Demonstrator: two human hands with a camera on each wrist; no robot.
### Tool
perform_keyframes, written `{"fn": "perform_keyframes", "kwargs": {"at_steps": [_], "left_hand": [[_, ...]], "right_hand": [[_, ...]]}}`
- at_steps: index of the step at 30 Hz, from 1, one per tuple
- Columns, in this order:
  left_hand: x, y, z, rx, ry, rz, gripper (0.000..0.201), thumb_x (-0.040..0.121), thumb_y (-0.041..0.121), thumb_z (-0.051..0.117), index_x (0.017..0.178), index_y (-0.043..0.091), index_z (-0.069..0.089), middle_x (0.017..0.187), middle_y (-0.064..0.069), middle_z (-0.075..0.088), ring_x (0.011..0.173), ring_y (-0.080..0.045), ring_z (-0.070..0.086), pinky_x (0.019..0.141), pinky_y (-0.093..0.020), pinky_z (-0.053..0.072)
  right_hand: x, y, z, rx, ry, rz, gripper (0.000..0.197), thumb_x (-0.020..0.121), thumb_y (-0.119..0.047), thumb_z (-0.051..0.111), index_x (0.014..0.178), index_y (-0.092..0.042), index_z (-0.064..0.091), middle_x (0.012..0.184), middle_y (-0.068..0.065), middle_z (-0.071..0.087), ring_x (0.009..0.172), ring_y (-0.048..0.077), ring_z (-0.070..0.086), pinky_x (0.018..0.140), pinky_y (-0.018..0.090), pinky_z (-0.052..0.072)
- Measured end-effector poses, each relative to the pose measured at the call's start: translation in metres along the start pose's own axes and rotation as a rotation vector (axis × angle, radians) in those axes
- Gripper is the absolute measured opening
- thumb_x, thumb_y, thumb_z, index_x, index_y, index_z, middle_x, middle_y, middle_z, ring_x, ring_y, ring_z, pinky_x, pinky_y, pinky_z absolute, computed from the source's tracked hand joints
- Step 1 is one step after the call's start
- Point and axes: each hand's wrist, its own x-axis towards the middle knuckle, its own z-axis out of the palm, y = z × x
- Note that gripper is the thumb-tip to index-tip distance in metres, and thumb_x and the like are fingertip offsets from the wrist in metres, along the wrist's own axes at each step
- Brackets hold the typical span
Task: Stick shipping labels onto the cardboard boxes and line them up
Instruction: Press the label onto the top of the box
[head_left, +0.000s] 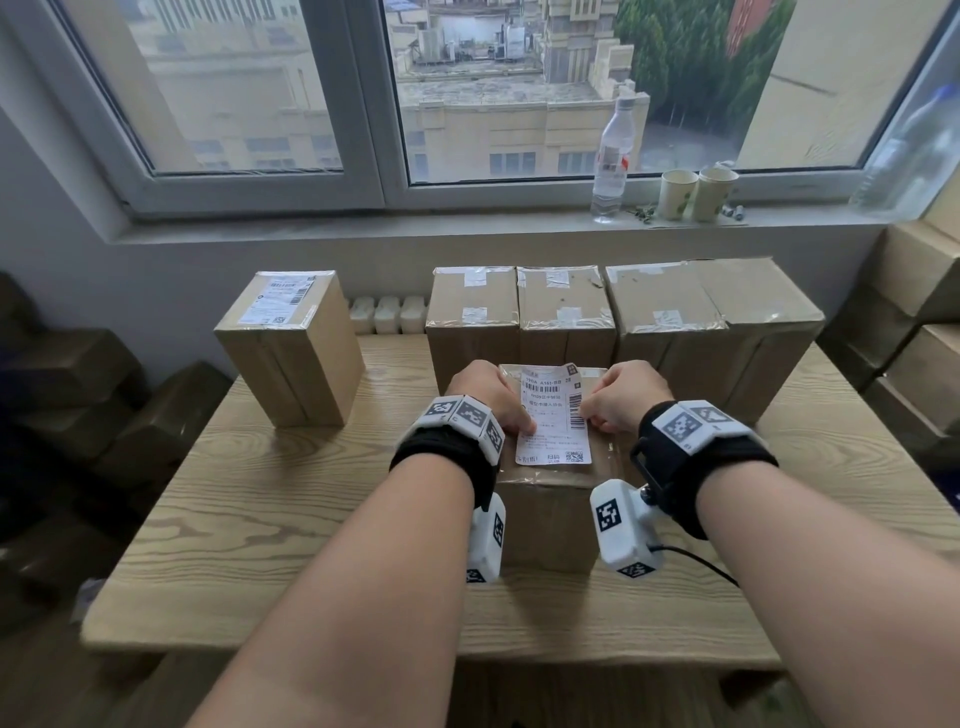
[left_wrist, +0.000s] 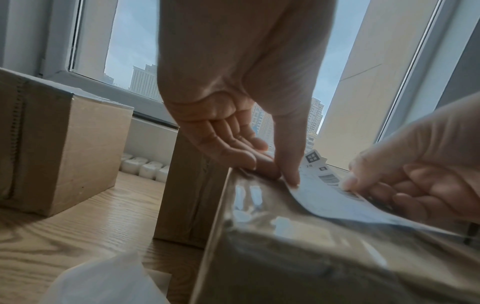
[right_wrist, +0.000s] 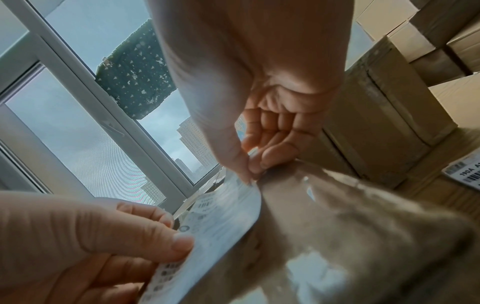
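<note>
A cardboard box (head_left: 545, 514) wrapped in shiny tape stands on the wooden table (head_left: 260, 519) just in front of me. A white shipping label (head_left: 553, 421) lies on its top, partly lifted and curved. My left hand (head_left: 488, 397) pinches the label's left edge, the thumb on top (left_wrist: 285, 170). On the right edge, my right hand (head_left: 623, 402) pinches the paper between thumb and forefinger (right_wrist: 249, 170). At the back left stands a box with a label on it (head_left: 288, 343). A row of unlabelled boxes (head_left: 566, 312) stands behind the near one.
More cardboard boxes are stacked at the right (head_left: 914, 322) and dark ones at the left (head_left: 104, 415). A plastic bottle (head_left: 613, 156) and two paper cups (head_left: 698, 192) stand on the window sill. Another printed label (right_wrist: 465, 174) lies to the right of the box.
</note>
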Motion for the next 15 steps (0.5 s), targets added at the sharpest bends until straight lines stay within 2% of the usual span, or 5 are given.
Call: {"fn": "perform_keyframes", "kwargs": {"at_steps": [3, 7, 10, 13, 15], "left_hand": [[0.003, 0.001, 0.001, 0.036, -0.002, -0.010, 0.037, 0.054, 0.015, 0.093, 0.072, 0.014, 0.060, 0.080, -0.003, 0.070, 0.080, -0.020, 0.069, 0.077, -0.038, 0.060], [0.008, 0.001, 0.001, 0.081, -0.040, -0.021, 0.037, 0.053, 0.017, 0.093, 0.066, 0.014, 0.058, 0.077, -0.003, 0.073, 0.078, -0.020, 0.072, 0.076, -0.037, 0.060], [0.011, 0.002, 0.000, 0.117, -0.036, -0.044, 0.044, 0.050, 0.026, 0.094, 0.077, 0.014, 0.061, 0.084, -0.002, 0.072, 0.079, -0.020, 0.069, 0.076, -0.036, 0.057], [0.014, -0.003, -0.005, 0.135, -0.042, -0.072, 0.046, 0.054, 0.032, 0.093, 0.081, 0.015, 0.059, 0.081, 0.001, 0.067, 0.072, -0.016, 0.061, 0.062, -0.030, 0.050], [0.018, -0.004, -0.009, 0.130, -0.052, -0.081, 0.043, 0.058, 0.033, 0.091, 0.074, 0.014, 0.057, 0.075, 0.001, 0.063, 0.067, -0.014, 0.058, 0.057, -0.028, 0.044]], "right_hand": [[0.001, 0.000, -0.001, -0.035, -0.033, 0.014, 0.020, 0.065, -0.012, 0.084, 0.072, -0.011, 0.065, 0.082, 0.008, 0.073, 0.085, 0.021, 0.071, 0.082, 0.038, 0.059], [0.003, 0.000, 0.000, -0.110, -0.051, -0.001, 0.029, 0.061, -0.019, 0.089, 0.071, -0.012, 0.063, 0.083, 0.006, 0.072, 0.084, 0.020, 0.070, 0.082, 0.039, 0.059], [0.003, -0.002, -0.002, -0.157, -0.049, 0.004, 0.030, 0.062, -0.022, 0.089, 0.071, -0.014, 0.062, 0.083, 0.004, 0.071, 0.081, 0.018, 0.069, 0.076, 0.035, 0.059], [0.003, -0.001, -0.006, -0.188, -0.083, 0.010, 0.031, 0.065, -0.027, 0.087, 0.072, -0.015, 0.060, 0.083, 0.001, 0.068, 0.073, 0.014, 0.064, 0.060, 0.028, 0.050], [0.006, 0.001, -0.008, -0.165, -0.086, 0.008, 0.033, 0.066, -0.032, 0.086, 0.074, -0.013, 0.061, 0.083, 0.003, 0.068, 0.075, 0.017, 0.064, 0.064, 0.032, 0.053]]}}
